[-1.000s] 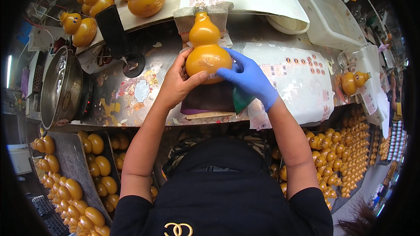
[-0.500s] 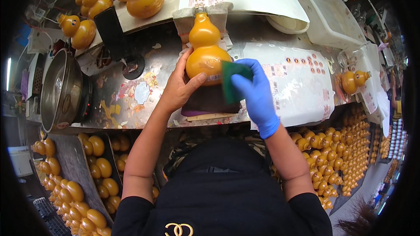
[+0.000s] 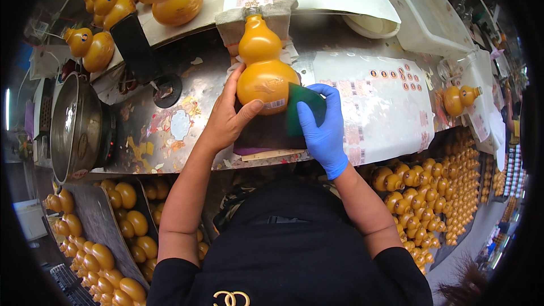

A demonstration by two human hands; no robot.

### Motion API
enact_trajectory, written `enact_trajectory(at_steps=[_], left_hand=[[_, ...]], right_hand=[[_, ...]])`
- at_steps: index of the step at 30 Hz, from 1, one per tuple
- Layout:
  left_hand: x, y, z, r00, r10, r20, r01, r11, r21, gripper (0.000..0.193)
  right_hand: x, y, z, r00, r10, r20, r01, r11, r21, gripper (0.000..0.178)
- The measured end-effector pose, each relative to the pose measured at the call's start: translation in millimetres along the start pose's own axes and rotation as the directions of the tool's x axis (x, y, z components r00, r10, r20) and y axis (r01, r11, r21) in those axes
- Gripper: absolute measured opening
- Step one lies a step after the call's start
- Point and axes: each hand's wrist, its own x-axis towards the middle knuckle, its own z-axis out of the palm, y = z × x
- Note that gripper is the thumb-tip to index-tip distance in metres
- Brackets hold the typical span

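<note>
A yellow-orange gourd-shaped bottle point(image 3: 262, 51) lies on its side, its neck pointing away from me over a folded cloth point(image 3: 231, 29). My bare left hand point(image 3: 228, 114) is closed around the left side of its lower bulb, the thumb near a small barcode sticker point(image 3: 275, 103). On my right hand point(image 3: 324, 130) is a blue glove. It grips a dark green flat sheet, like a scouring pad or squeegee point(image 3: 300, 110), whose left edge meets the bottle's lower right side. A dark pad with a purple layer point(image 3: 247, 151) lies beneath the bottle's near end.
White sticker sheets point(image 3: 391, 113) cover the bench's right side. A metal pan point(image 3: 72, 127) and a phone on a stand point(image 3: 134, 45) are at left. Several similar bottles point(image 3: 177, 3) stand far left, with many more point(image 3: 422, 192) below the bench. A plastic tub point(image 3: 422, 20) sits far right.
The green sheet has shifted from overlapping the bottle's face to its right edge, leaving the barcode sticker more exposed. My right hand has moved slightly down; the whole view has shifted a little.
</note>
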Motion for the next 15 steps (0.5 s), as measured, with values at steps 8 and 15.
enact_trajectory(at_steps=[8,15], left_hand=[[3.8,5.0,-7.2,0.998,-0.056,0.040,0.060,0.993,-0.099,0.076],[5.3,7.3,-8.5,0.994,-0.057,0.090,0.073,0.980,-0.187,0.074]], right_hand=[[-11.9,-15.7,0.8,0.934,-0.343,-0.101,0.314,0.922,-0.224,0.035],[-15.2,-17.1,29.7,0.808,-0.535,0.247,0.587,0.694,-0.417,0.049]])
